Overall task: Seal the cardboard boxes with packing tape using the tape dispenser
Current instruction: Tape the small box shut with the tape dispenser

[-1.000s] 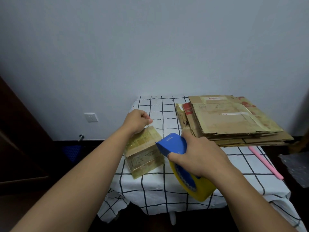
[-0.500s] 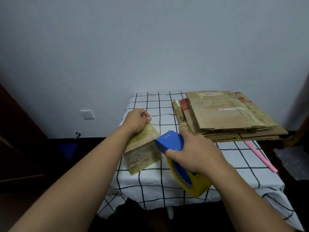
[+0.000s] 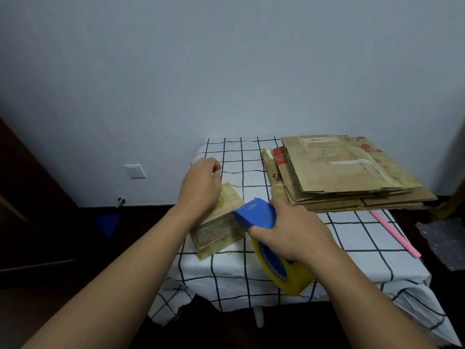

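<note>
Small box (image 3: 218,222) near the table's (image 3: 352,238) left edge, already glossy with tape. Left hand (image 3: 201,186) rests on its far end, fingers curled. Right hand (image 3: 289,229) grips tape dispenser (image 3: 266,231) against box's right side. Flattened boxes (image 3: 344,172) at far right corner look unsealed; most work left.

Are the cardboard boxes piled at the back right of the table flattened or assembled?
Flattened. The cardboard boxes lie as thin overlapping sheets in a low stack on the checked tablecloth.

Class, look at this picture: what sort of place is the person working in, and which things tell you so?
Probably a room at home, not a warehouse: a small table under a checked cloth, a wall socket on a plain wall, and flattened cardboard boxes stacked by hand.
</note>
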The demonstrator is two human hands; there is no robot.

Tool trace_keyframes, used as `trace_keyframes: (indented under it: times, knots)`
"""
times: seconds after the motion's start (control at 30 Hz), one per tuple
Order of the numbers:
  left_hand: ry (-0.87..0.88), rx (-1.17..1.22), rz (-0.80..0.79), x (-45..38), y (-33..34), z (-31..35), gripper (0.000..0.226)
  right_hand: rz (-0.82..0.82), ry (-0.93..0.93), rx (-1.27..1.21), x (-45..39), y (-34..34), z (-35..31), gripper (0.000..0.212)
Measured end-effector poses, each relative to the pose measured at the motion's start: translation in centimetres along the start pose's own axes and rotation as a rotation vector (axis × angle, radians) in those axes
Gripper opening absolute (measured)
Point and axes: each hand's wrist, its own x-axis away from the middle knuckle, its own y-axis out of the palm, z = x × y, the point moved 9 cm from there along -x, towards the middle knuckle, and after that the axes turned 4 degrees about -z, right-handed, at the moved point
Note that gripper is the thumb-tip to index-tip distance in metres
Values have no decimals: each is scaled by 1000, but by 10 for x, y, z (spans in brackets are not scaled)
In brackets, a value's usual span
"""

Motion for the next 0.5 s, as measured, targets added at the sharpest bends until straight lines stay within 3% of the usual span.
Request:
trace_keyframes:
  times: [0.17,0.33,0.5]
  knots:
    - [187,-177,-404,35,35,-3,37,21,4,10,-2,1,-1,57]
    - [142,-221,-509,45,49,-16,57,31,-1,-3,0,-1,-2,61]
    - [184,-327,-546,50,55,-14,54,41,-5,-24,5,0,0,73]
